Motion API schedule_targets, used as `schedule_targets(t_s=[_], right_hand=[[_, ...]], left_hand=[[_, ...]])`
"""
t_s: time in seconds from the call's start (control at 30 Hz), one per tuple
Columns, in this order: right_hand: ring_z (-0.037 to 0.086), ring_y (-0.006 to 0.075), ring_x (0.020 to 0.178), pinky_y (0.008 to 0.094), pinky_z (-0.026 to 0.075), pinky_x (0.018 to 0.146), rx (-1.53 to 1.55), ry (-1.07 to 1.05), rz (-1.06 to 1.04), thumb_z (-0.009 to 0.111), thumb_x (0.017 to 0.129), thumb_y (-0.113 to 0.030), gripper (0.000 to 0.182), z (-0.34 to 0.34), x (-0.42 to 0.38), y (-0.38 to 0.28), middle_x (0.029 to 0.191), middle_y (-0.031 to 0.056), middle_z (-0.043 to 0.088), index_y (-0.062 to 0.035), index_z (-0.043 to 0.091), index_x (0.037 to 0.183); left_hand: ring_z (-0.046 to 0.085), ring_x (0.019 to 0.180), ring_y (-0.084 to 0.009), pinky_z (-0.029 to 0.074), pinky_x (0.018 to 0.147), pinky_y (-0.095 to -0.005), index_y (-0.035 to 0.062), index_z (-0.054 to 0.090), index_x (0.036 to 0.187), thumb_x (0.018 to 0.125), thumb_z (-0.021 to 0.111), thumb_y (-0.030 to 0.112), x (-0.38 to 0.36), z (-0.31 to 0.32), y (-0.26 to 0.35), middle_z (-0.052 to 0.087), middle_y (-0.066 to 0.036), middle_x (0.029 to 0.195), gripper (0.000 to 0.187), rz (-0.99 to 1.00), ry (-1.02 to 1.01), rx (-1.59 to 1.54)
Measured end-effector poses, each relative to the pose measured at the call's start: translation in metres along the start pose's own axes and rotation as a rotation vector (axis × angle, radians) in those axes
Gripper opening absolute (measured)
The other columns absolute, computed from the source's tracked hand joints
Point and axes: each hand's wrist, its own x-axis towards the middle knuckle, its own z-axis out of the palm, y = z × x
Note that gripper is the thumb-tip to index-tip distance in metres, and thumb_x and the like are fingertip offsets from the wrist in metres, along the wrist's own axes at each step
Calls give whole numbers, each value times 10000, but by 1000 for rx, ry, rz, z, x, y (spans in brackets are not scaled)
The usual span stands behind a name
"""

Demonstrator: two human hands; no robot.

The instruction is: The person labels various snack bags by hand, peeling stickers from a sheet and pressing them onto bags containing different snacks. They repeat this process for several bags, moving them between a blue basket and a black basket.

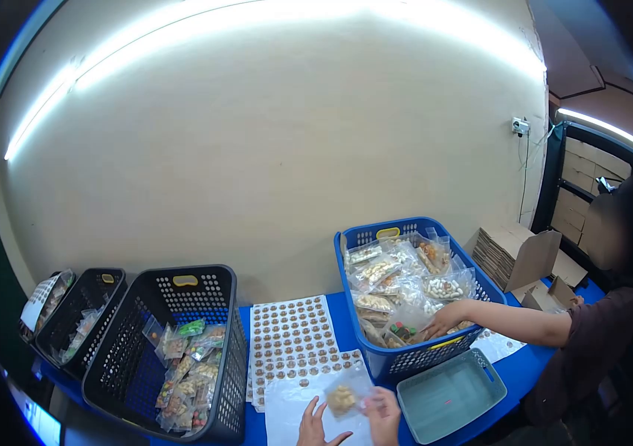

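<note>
My right hand [383, 418] pinches the edge of a small clear plastic bag [341, 400] filled with pale, nut-like pieces. Beside the bag, on its left, my left hand [316, 427] is open, with fingers and thumb spread apart and nothing between them. Both hands are over a white sheet [283, 405] at the table's near edge. Behind it lie sheets of round brown stickers [294, 334]. To the right of my right hand stands a grey-green plastic tray [435, 416].
A large blue basket [405, 364] holds many filled bags; a co-worker's hand [446, 320] reaches into it. Left stands a black basket [233, 364] with small packets, beside another black basket [117, 286]. Folded cardboard [502, 260] is stacked at right on the blue table [340, 316].
</note>
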Motion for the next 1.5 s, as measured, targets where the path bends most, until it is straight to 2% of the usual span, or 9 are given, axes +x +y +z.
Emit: schedule_targets(t_s=[0.17,0.4,0.5,0.6,0.83,1.0,1.1,1.23,1.5], right_hand=[[533,179,880,259,457,703,-47,-386,-149,596,752,-17,249,28,-39,-37,1053,113,483,-4,518,988],[551,217,805,278,450,640,-496,-297,-366,697,696,-205,383,8,-36,-2,1007,130,524,-19,540,992],[541,153,671,255,442,589,-351,-587,303,657,742,-207,243,-10,-47,22,775,89,563,-23,551,860],[493,100,570,237,419,536,-19,-533,500,618,779,-194,205,-19,-52,25,609,41,528,-25,515,728],[458,80,571,216,379,525,-29,-455,344,576,813,-167,223,-27,-33,10,603,22,503,-36,470,668],[522,120,754,229,446,662,127,-505,255,543,839,-177,370,-28,-25,24,902,51,516,-2,390,1127],[550,122,766,258,456,651,-332,-598,121,608,771,-90,233,-43,5,-10,856,78,581,14,551,971],[533,144,823,271,432,716,-313,-198,-162,620,770,-137,325,-62,49,-47,914,80,561,4,517,1044],[479,201,911,336,378,834,-256,868,-988,478,864,-151,402,-107,83,-122,1084,147,440,33,320,1185]], left_hand=[[540,848,-200,410,808,-307,-24,505,946,795,562,112,10,10,-5,556,-111,844,211,-2,459,40],[570,821,-144,461,688,-256,-22,513,1044,918,375,217,-42,-2,-66,599,-96,914,304,-571,272,-633],[532,795,-121,433,681,-251,4,529,1028,908,408,242,-60,7,-67,586,-60,888,293,-695,133,-621],[503,753,-111,418,671,-241,2,535,1000,900,428,264,-67,22,-64,569,-47,832,300,-816,86,-641],[477,629,-91,401,585,-235,-5,558,751,882,468,260,-43,8,-37,538,-37,662,309,-584,-144,-638],[463,588,-81,380,556,-216,-1,536,675,881,472,228,-16,-5,-1,507,-26,598,314,-602,-73,-494],[486,642,-88,400,601,-208,-9,568,779,882,467,200,-17,12,-3,519,-31,654,255,-419,-35,-610],[523,747,-120,447,702,-248,-32,519,1044,888,445,143,-26,28,-3,538,-50,778,245,-474,-62,-869],[534,720,-119,449,655,-236,-25,517,1035,867,492,149,-50,-9,-30,547,-55,779,243,-556,44,-757]])
